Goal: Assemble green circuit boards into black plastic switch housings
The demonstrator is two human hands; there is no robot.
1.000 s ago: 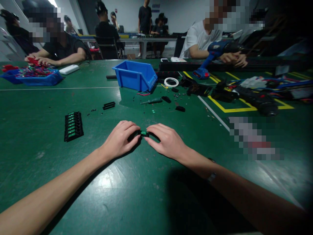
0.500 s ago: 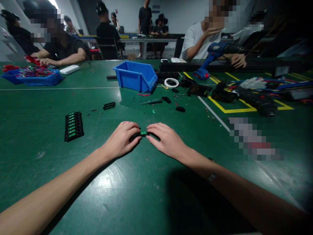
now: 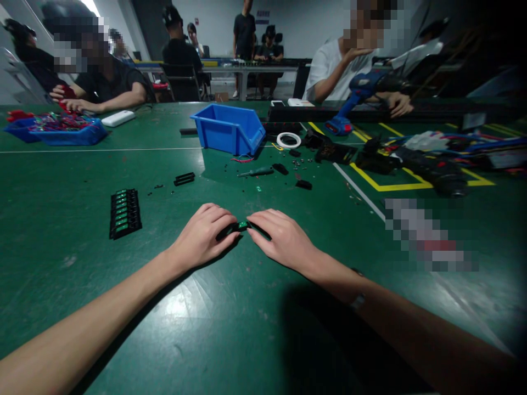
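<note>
Barely anything has shifted since half a second ago: both hands stay on the green table (image 3: 255, 329), the view only slightly lower. Between them lies a small green-and-black part (image 3: 242, 225), pinched by the fingertips of the left hand (image 3: 203, 237) and the right hand (image 3: 282, 238). Its black ends are hidden under the fingers, so its shape is hard to make out. Well left of the left hand sits a black tray of green pieces (image 3: 124, 213); beyond both hands, a screwdriver (image 3: 256, 171) and a blue bin (image 3: 228, 129).

Person's body: two bare forearms without sleeves, left hand (image 3: 201, 237) and right hand (image 3: 284, 239) ungloved, with what may be a thin wristband (image 3: 356, 299) at the right wrist.
</note>
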